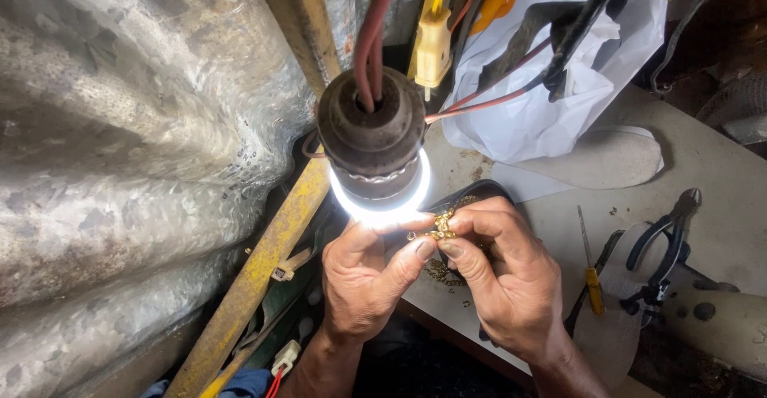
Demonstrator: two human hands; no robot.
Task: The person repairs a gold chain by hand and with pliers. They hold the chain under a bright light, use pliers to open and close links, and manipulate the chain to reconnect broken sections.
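My left hand (363,274) and my right hand (503,274) meet under a lit bulb (382,200) that hangs in a dark brown lamp holder (371,122). Both hands pinch a small gold-coloured ornament (439,226) between thumb and fingertips, close to the light. More of the gold chain-like piece (438,270) hangs below, partly hidden by my fingers. A dark curved object (471,194) lies behind my hands; what it is I cannot tell.
A corrugated metal sheet (120,150) fills the left. A yellowed wooden batten (264,262) runs diagonally. On the pale worktop (719,166) lie a small yellow-handled screwdriver (591,274), black pliers (667,246), a white plastic bag (551,86) and a pale oval sole (607,158). Wires and a yellow plug (432,46) hang above.
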